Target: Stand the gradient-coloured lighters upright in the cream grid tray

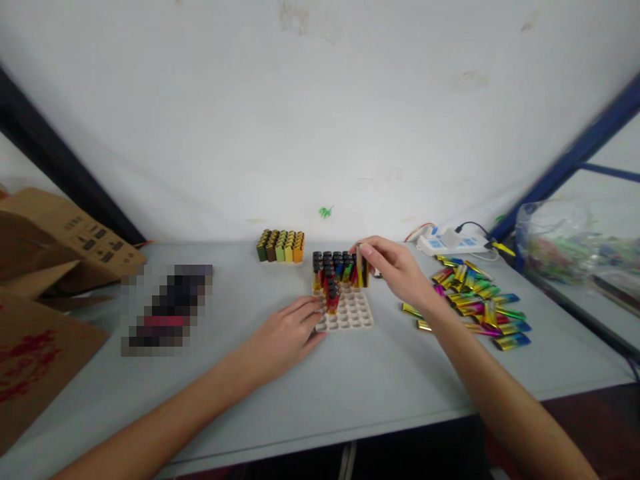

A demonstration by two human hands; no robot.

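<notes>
A white tray with rows of round holes lies at the middle of the table. Black-topped lighters with shiny coloured bodies stand upright in its back rows and along part of its left side. My left hand grips the tray's left edge, its fingertips close to the front red lighter. At the tray's back right corner, my right hand pinches a shiny gold and silver lighter sleeve held upright. Whether a lighter is inside that sleeve is hidden.
Shiny multicoloured sleeves lie in a loose pile at right. Behind them sits a white power strip with cables. A block of gold-topped lighters stands near the wall. Cardboard boxes and a pixelated dark object are at left.
</notes>
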